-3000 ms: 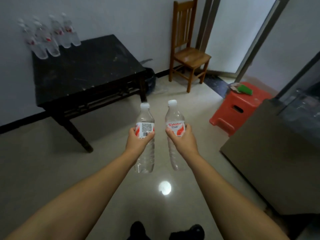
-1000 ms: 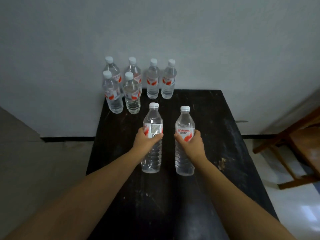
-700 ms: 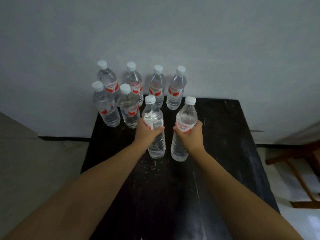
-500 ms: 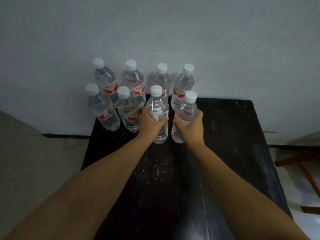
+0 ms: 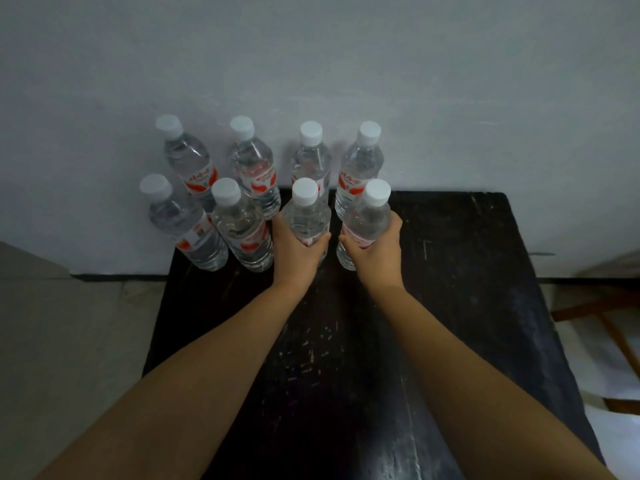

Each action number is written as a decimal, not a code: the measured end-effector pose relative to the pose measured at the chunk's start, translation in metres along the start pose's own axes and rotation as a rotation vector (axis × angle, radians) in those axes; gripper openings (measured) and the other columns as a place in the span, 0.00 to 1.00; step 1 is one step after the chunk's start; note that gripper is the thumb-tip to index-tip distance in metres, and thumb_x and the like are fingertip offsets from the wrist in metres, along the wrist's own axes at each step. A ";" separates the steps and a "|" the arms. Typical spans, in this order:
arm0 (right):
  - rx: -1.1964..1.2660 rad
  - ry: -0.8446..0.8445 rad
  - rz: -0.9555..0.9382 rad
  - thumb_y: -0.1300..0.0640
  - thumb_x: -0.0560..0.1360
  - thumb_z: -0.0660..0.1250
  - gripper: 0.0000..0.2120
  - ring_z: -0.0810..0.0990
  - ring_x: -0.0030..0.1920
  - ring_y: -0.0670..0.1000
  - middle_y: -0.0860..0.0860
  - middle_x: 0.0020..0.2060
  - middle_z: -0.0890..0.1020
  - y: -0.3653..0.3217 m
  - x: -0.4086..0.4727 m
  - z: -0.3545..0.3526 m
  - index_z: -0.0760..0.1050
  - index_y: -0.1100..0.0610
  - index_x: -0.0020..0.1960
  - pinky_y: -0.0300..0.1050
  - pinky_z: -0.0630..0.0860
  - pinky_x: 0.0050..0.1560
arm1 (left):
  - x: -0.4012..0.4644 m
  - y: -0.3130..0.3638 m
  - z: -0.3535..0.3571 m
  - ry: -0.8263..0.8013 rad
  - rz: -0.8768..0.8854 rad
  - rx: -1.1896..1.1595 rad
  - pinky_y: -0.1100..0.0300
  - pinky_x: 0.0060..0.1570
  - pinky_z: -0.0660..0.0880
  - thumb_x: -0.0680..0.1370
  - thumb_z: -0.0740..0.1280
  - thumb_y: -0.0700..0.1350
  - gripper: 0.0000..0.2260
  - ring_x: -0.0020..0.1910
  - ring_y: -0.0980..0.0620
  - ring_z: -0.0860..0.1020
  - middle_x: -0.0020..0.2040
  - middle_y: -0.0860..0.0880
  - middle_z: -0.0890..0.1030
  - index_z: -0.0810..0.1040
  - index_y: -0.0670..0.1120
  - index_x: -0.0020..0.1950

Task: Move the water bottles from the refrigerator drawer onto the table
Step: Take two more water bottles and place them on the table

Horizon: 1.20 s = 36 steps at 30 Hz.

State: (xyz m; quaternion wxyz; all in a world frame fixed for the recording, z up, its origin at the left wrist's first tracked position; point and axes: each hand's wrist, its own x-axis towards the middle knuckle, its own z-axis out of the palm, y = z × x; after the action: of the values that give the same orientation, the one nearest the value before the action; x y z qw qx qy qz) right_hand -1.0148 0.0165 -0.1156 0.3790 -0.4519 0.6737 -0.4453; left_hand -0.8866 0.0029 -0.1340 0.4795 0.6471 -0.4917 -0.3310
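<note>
Two clear water bottles with white caps and red labels stand upright on the black table (image 5: 450, 306), near its far edge. My left hand (image 5: 294, 251) is wrapped around the left bottle (image 5: 305, 213). My right hand (image 5: 375, 252) grips the right bottle (image 5: 369, 220). Both sit in the front row, beside two other standing bottles (image 5: 239, 226) to their left. Behind them, a back row of several bottles (image 5: 252, 164) stands against the wall. The lower halves of the held bottles are hidden by my hands.
A grey wall rises right behind the table's far edge. Pale floor lies to the left of the table. Part of a wooden chair (image 5: 606, 327) shows at the right edge, close to the table's right side.
Both hands carried the two bottles forward over the table to the far end. They now stand in line with the front row of bottles.
</note>
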 end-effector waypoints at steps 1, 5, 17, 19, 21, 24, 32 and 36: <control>-0.015 -0.007 0.004 0.58 0.68 0.76 0.38 0.70 0.62 0.43 0.51 0.66 0.69 -0.001 0.000 0.000 0.59 0.53 0.71 0.36 0.67 0.60 | 0.000 0.000 0.000 -0.007 -0.006 0.005 0.56 0.67 0.68 0.67 0.77 0.41 0.33 0.66 0.50 0.72 0.66 0.45 0.72 0.65 0.44 0.68; -0.128 -0.043 0.089 0.58 0.70 0.74 0.41 0.67 0.70 0.54 0.55 0.71 0.63 -0.002 -0.006 -0.003 0.54 0.53 0.75 0.50 0.68 0.68 | -0.005 -0.003 -0.005 -0.053 -0.153 0.074 0.62 0.64 0.65 0.69 0.76 0.43 0.35 0.68 0.47 0.70 0.68 0.43 0.69 0.62 0.41 0.71; -0.825 -0.422 0.284 0.51 0.77 0.64 0.19 0.75 0.63 0.59 0.60 0.63 0.76 -0.006 -0.074 -0.054 0.72 0.60 0.64 0.48 0.72 0.61 | -0.080 0.022 -0.050 -0.567 -0.225 0.511 0.52 0.61 0.73 0.77 0.68 0.49 0.27 0.63 0.44 0.73 0.67 0.41 0.70 0.62 0.45 0.72; -0.858 -0.442 0.257 0.53 0.77 0.64 0.17 0.76 0.62 0.59 0.59 0.61 0.78 -0.009 -0.104 -0.062 0.74 0.60 0.62 0.48 0.73 0.60 | -0.105 0.028 -0.066 -0.664 -0.160 0.638 0.51 0.60 0.74 0.77 0.67 0.50 0.26 0.61 0.44 0.74 0.67 0.42 0.70 0.63 0.45 0.72; -0.877 -0.401 0.241 0.53 0.77 0.63 0.16 0.76 0.61 0.60 0.59 0.60 0.78 -0.008 -0.136 -0.071 0.75 0.60 0.61 0.50 0.74 0.60 | -0.129 0.031 -0.082 -0.708 -0.097 0.696 0.52 0.58 0.75 0.78 0.67 0.50 0.25 0.59 0.46 0.75 0.65 0.43 0.71 0.64 0.45 0.71; -0.877 -0.336 0.233 0.54 0.77 0.62 0.15 0.77 0.58 0.60 0.59 0.59 0.78 -0.004 -0.185 -0.084 0.75 0.59 0.60 0.50 0.75 0.57 | -0.160 0.039 -0.102 -0.750 -0.022 0.724 0.53 0.56 0.74 0.78 0.66 0.50 0.22 0.57 0.46 0.76 0.63 0.43 0.73 0.67 0.44 0.69; -0.825 -0.094 0.378 0.54 0.78 0.61 0.15 0.77 0.57 0.59 0.57 0.58 0.77 0.020 -0.319 -0.140 0.72 0.56 0.63 0.52 0.76 0.56 | -0.263 0.064 -0.097 -0.952 0.170 0.775 0.55 0.55 0.73 0.78 0.65 0.50 0.18 0.57 0.47 0.76 0.61 0.45 0.76 0.72 0.44 0.65; -0.765 0.056 0.520 0.53 0.78 0.62 0.13 0.79 0.53 0.56 0.55 0.55 0.78 0.039 -0.384 -0.189 0.72 0.56 0.61 0.50 0.78 0.52 | -0.332 0.085 -0.066 -1.140 0.298 0.811 0.52 0.58 0.75 0.78 0.65 0.50 0.16 0.57 0.48 0.77 0.60 0.46 0.77 0.72 0.46 0.64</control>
State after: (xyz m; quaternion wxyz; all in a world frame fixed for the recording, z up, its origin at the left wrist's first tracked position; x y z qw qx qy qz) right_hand -1.0809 0.4359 -0.0513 0.2659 -0.3631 0.8905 -0.0666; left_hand -0.9530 0.3338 -0.0472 -0.0902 0.4268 -0.8332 -0.3397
